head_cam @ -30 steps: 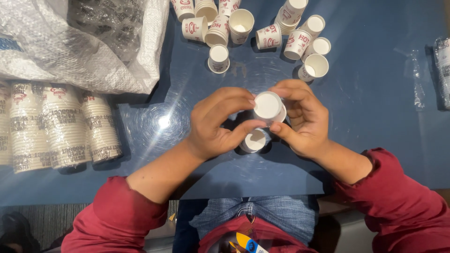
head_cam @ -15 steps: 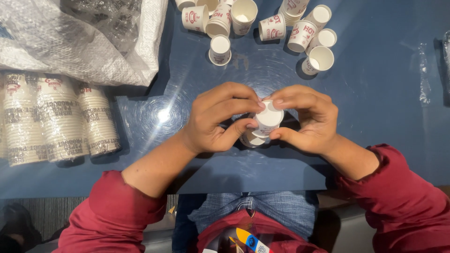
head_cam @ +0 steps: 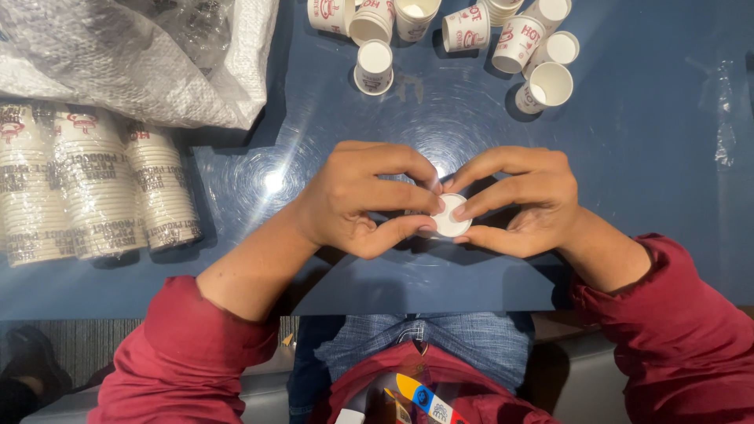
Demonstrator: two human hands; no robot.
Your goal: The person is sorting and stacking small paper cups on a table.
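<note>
Head camera looked down on a blue table (head_cam: 644, 180). Loose paper cups (head_cam: 503, 35) with red print stood and lay scattered along its far edge, three sleeves of stacked cups (head_cam: 94, 192) lay at the left, and a crumpled white woven bag (head_cam: 133, 63) sat above those. Nothing lay between the hands and the scattered cups. Near the table's front edge, the left hand (head_cam: 357, 200) and right hand (head_cam: 522, 204) met fingertip to fingertip, both pinched closed on a small white cup (head_cam: 450, 220). Only its round white bottom showed; fingers hid its sides.
</note>
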